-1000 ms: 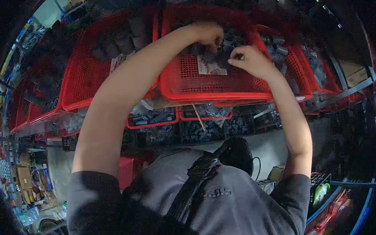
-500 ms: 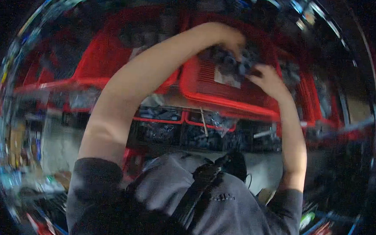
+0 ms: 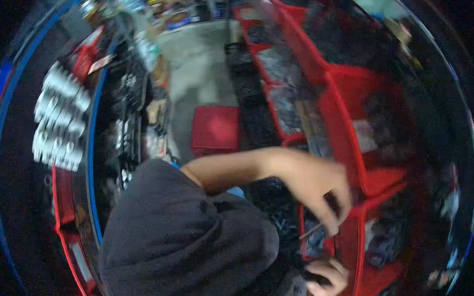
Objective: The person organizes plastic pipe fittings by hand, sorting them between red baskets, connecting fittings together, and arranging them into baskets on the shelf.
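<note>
My left hand (image 3: pixel 312 187) is in front of the rim of a red bin (image 3: pixel 358 229), blurred by motion. Its thumb and fingers come together at the tips, and anything between them is too small to make out. Lower down, my right hand (image 3: pixel 329 281) is close to my body beside the same bin. Its fingers are curled round, and what they hold, if anything, is hidden. Dark grey parts (image 3: pixel 385 239) lie inside the bin. A thin stick (image 3: pixel 311 231) shows just below my left fingertips, in or over a lower bin.
Another red bin (image 3: pixel 350 135) with dark parts stands farther along the rack. Smaller red-rimmed bins (image 3: pixel 284 110) sit on a lower level. A red stool (image 3: pixel 215 128) stands on the grey aisle floor (image 3: pixel 196 65). White stacked parts (image 3: pixel 61 117) are on the left.
The view has swung left along the aisle. My hands were together over dark parts in a red bin; now they are apart, drawn back to the bin's near side.
</note>
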A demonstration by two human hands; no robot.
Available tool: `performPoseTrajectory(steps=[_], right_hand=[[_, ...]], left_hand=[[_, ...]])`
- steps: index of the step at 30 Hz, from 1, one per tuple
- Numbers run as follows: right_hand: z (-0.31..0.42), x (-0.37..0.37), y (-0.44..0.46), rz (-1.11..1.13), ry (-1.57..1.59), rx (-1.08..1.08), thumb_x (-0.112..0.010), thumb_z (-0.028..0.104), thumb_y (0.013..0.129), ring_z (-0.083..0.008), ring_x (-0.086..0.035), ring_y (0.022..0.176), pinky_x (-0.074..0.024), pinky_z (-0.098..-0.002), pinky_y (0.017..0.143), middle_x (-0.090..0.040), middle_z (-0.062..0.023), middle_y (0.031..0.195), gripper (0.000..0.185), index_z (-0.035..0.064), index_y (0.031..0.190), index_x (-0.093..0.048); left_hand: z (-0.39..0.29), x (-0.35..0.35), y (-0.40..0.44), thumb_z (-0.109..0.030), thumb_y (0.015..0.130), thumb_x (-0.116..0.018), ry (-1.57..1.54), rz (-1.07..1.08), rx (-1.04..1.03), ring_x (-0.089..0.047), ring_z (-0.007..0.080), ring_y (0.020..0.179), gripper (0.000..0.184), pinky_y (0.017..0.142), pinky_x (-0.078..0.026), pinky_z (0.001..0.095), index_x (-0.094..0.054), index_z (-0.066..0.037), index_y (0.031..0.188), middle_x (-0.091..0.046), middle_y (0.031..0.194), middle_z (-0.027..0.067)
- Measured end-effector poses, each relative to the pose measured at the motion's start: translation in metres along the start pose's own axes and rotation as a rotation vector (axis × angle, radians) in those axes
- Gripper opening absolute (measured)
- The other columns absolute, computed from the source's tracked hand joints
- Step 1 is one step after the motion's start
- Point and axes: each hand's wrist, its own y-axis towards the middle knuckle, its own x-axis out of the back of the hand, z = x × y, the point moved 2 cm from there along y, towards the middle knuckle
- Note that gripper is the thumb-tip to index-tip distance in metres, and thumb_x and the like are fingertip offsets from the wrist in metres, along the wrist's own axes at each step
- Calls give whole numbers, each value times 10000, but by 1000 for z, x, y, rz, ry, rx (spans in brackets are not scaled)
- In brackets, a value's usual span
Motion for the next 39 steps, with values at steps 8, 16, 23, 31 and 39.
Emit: performPoseTrajectory(steps=[8, 16, 23, 31, 39], right_hand=[[-60, -45, 9, 351, 124, -578, -638, 37, 560, -265, -547, 704, -414, -305, 651, -568, -142, 740, 225, 7, 775, -581], [-85, -72, 45, 384, 331, -540, -601, -3, 587, -228, -549, 683, -420, -280, 632, -570, -139, 735, 187, -43, 763, -550], [-111, -113, 94, 343, 328, -618, -570, 97, 625, -184, -529, 646, -406, -268, 602, -545, -124, 694, 181, -44, 733, -540], [-145, -192, 181, 327, 451, -641, -565, 31, 690, -195, -551, 679, -432, -279, 624, -569, -125, 749, 125, -32, 797, -549], [-170, -255, 231, 217, 435, -747, -568, 85, 673, -177, -524, 658, -395, -259, 625, -554, -103, 713, 156, -38, 766, -550]], left_hand=[[5, -17, -84, -221, 755, -559, 18, -143, 230, -536, 237, 623, 212, 547, -393, 320, -569, -11, 728, -558, 659, 114], [2, -2, -125, -238, 774, -534, -53, -159, 355, -531, 234, 613, 237, 542, -381, 315, -558, -7, 729, -550, 644, 118], [4, 56, -184, -284, 776, -529, -8, -267, 411, -471, 106, 545, 295, 515, -363, 264, -556, 7, 730, -525, 585, 52], [13, 156, -381, -229, 757, -535, 617, -747, 1036, -541, 242, 679, 204, 622, -416, 324, -568, -35, 811, -567, 730, 109], [-86, 192, -648, -180, 740, -530, 1462, -1646, 1415, -498, 303, 851, 287, 753, -380, 356, -507, 7, 956, -546, 861, 179]])
